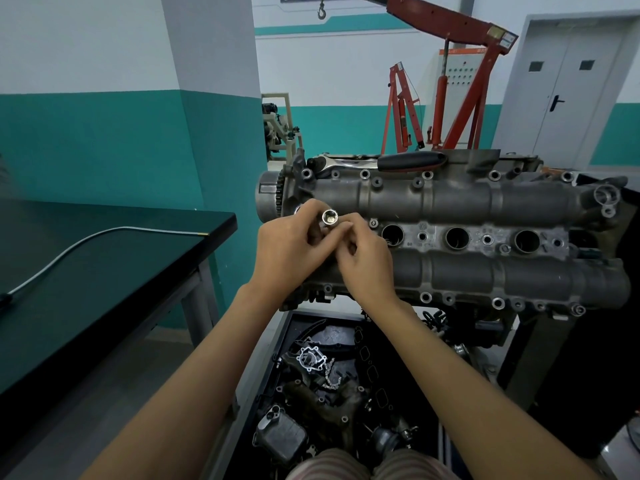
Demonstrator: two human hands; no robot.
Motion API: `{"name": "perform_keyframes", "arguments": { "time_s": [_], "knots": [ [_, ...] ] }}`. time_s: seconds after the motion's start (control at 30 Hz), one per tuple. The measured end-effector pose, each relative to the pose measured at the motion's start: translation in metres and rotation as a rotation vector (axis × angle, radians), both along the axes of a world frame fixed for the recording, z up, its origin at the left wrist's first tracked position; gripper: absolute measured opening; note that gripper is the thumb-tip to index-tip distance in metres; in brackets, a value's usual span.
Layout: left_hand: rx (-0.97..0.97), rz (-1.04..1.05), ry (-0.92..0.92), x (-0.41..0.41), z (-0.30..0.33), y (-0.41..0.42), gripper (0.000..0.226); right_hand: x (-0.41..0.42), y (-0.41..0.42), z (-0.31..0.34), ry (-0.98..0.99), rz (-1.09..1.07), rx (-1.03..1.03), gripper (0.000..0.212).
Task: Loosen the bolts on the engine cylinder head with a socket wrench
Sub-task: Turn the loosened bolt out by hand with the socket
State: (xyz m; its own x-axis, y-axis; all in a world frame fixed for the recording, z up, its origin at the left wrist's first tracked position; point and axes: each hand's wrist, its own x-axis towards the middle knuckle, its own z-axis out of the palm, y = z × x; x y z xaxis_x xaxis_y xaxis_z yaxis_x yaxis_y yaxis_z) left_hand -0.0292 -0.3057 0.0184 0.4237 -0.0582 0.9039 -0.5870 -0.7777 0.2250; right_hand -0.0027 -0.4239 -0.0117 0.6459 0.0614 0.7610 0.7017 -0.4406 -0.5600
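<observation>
Two hands of mine meet over the left end of the engine cylinder head (450,202); my left hand (287,251) has its fingers curled round a chrome socket (329,217), open end turned up toward me; my right hand (363,258) has its fingertips pinching the same socket from the right, just below its rim; whether anything else is held beneath my fingers, I cannot tell; one socket wrench (381,161), chrome shaft and black handle, lies flat along the far edge of the cylinder head, well apart from both hands; several bolts (365,174) sit in a row along that far edge, just in front of the wrench; one black tabletop (104,271) to my left carries a grey cable (79,244); one open tray (332,386) of loose engine parts sits below the head, between my forearms; one red engine crane (460,81) stands behind
</observation>
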Motion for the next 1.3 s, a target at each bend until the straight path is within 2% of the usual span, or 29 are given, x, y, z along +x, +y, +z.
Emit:
{"name": "perform_keyframes", "arguments": {
  "time_s": [0.13,0.23,0.37,0.5,0.7,0.87,1.03,1.17,1.3],
  "knots": [
    [0.014,0.015,-0.004,-0.0005,0.0006,-0.0003,0.014,-0.0004,0.0003,-0.0006,-0.057,0.002,-0.009,0.023],
    [0.002,0.034,-0.01,0.0013,0.0005,-0.0012,0.023,0.0,0.0007,-0.0002,-0.063,-0.005,-0.018,0.024],
    [-0.005,0.03,-0.007,0.002,0.0001,-0.001,0.033,0.0017,0.0009,-0.0011,0.001,-0.027,0.017,0.01],
    [0.005,0.012,-0.002,0.0,0.0002,-0.0007,0.027,0.001,0.0,-0.0001,0.003,0.004,0.002,0.006],
    [0.009,0.012,-0.007,-0.0001,0.0004,-0.0002,0.022,-0.0001,0.0002,-0.0001,-0.023,0.023,0.0,0.012],
    [0.006,0.026,-0.003,0.0019,-0.0002,-0.0002,0.041,0.0017,0.0013,-0.0007,0.017,-0.023,0.032,0.01],
    [-0.005,0.01,0.008,0.0009,-0.0009,-0.0009,0.033,0.0008,-0.0001,0.0,-0.002,0.001,0.004,0.005],
    [0.021,0.018,0.001,-0.0004,-0.0001,-0.0004,0.019,-0.0016,0.0004,0.0004,-0.051,0.023,-0.006,0.016],
    [0.001,0.042,-0.01,0.0023,-0.0001,-0.0005,0.031,0.0003,0.0006,-0.001,-0.053,-0.013,-0.003,0.018]
  ]
}}
